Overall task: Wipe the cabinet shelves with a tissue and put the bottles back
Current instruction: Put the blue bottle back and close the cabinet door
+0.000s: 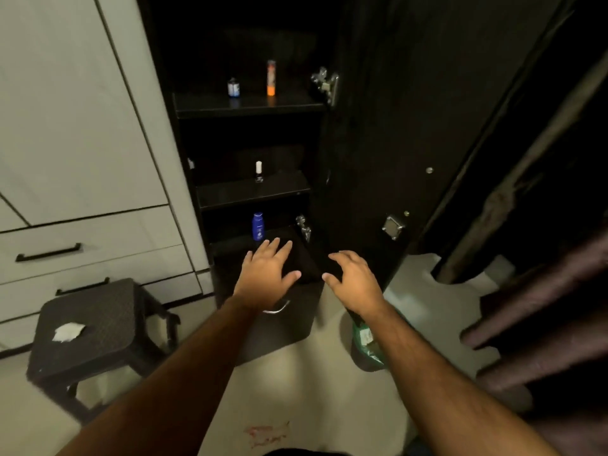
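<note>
A tall black cabinet stands open with three shelves. On the top shelf (214, 105) stand a small blue jar (233, 88) and a slim orange-based tube (271, 78). A small white-capped bottle (259, 171) stands on the middle shelf (230, 195). A blue bottle (258, 226) stands on the lowest shelf (230, 246). My left hand (266, 273) hovers flat and open just in front of the blue bottle. My right hand (353, 279) is open beside it, fingers curled, near the door's lower edge. A crumpled white tissue (68, 331) lies on a dark stool (95, 327) at left.
The black cabinet door (394, 126) stands open to the right, with hinges on its inner edge. Below the shelves is a drawer with a metal handle (278, 309). White drawers (82, 245) fill the left. A green bag (367, 348) lies on the floor; dark curtains (543, 324) hang at right.
</note>
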